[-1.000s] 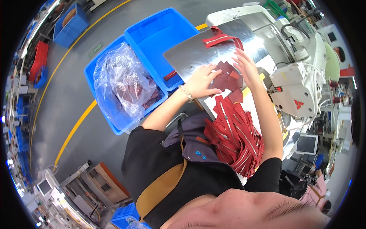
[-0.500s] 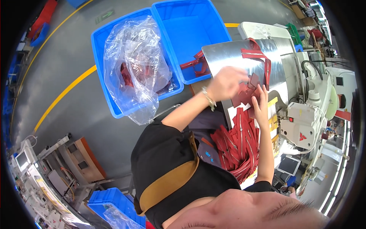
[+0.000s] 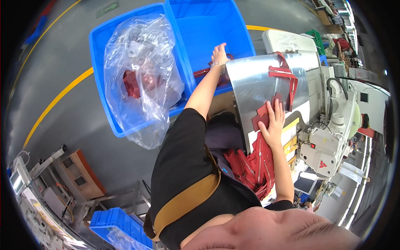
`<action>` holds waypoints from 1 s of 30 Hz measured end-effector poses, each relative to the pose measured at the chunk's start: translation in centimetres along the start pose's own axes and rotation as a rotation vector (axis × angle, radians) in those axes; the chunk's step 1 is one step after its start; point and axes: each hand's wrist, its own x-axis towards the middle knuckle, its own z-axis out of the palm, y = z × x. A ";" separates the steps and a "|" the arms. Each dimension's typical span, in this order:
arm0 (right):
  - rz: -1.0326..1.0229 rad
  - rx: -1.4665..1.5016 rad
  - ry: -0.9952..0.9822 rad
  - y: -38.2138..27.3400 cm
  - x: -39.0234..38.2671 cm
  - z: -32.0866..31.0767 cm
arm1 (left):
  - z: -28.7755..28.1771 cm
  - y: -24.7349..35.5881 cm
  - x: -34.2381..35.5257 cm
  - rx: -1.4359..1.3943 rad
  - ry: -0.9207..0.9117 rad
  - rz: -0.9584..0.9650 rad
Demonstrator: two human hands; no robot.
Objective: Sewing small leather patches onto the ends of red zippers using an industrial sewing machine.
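My left hand [image 3: 219, 55] reaches over the right blue bin [image 3: 200, 31], near its right side, fingers apart and nothing visible in them. Red zipper strips [image 3: 203, 72] lie in that bin below the hand. My right hand [image 3: 273, 123] lies flat, fingers spread, on dark red fabric pieces [image 3: 261, 118] at the metal plate's [image 3: 246, 79] near edge. Beyond its fingertips, a red zipper strip [image 3: 284, 73] lies bent across the plate. A thick bundle of red zippers [image 3: 258, 164] hangs below my right hand, toward my lap.
A left blue bin [image 3: 99, 79] holds a clear plastic bag [image 3: 141, 54] with red pieces inside. To the right of the plate stands a white sewing machine [image 3: 321, 152]. Another blue crate [image 3: 118, 223] sits at the lower left.
My left hand has moved from the fabric pieces on the plate, away and to the left, over the right blue bin. My right hand stays on the pieces, its fingers now flatter.
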 end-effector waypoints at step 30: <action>0.052 0.012 -0.019 0.3 0.1 0.1 | -18.2 15.1 16.4 0.163 0.007 0.666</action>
